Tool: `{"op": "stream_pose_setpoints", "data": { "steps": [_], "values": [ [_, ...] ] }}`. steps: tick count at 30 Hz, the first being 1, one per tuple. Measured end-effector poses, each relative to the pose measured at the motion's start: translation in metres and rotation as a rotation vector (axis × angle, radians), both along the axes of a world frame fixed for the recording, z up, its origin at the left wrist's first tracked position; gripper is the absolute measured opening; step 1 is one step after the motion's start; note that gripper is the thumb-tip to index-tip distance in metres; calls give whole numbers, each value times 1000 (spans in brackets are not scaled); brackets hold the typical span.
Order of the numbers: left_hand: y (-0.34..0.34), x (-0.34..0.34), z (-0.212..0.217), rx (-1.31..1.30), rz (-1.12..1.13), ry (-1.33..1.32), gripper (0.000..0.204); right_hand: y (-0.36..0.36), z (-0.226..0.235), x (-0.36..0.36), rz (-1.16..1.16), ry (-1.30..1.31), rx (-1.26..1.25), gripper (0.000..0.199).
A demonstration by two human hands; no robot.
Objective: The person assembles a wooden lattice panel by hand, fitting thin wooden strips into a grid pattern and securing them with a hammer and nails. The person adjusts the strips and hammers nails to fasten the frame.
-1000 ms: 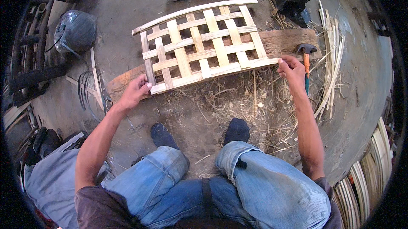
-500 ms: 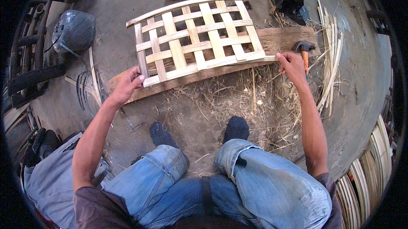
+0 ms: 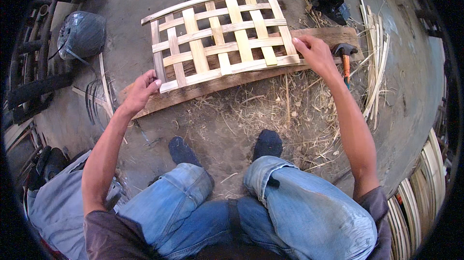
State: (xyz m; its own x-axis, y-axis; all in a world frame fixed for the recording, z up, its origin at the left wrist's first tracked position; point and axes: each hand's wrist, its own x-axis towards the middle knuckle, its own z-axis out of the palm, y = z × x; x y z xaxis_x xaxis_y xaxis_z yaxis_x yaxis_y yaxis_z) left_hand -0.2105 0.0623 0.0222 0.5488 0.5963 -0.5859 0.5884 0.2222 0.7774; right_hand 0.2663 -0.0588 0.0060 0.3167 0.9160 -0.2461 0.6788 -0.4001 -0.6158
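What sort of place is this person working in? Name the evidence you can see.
Probably a rough craft workshop for bamboo weaving: a woven lattice panel on a wooden plank, loose split strips, a hammer, shavings littering the concrete floor.

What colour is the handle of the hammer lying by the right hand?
Orange, under a dark head; the hammer shows best in the head view, beside the right hand.

Woven bamboo lattice point(image 3: 220, 38) on plank point(image 3: 333, 35), L hand point(image 3: 141, 92) & R hand point(image 3: 315, 53) at its near corners, hammer point(image 3: 345, 53) beside R.
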Motion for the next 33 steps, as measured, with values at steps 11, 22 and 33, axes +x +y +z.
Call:
{"op": "stream_pose_setpoints", "data": {
  "steps": [11, 22, 33],
  "values": [
    [-12, 1, 13, 162, 44, -45, 22, 1, -22, 0, -240, 778, 163, 33],
    [-16, -9, -25, 777, -243, 65, 25, -14, -30, 13, -311, 899, 225, 24],
    [-11, -22, -20, 365, -258, -55, 18, -12, -42, -7, -300, 864, 199, 20]
  ]
}}
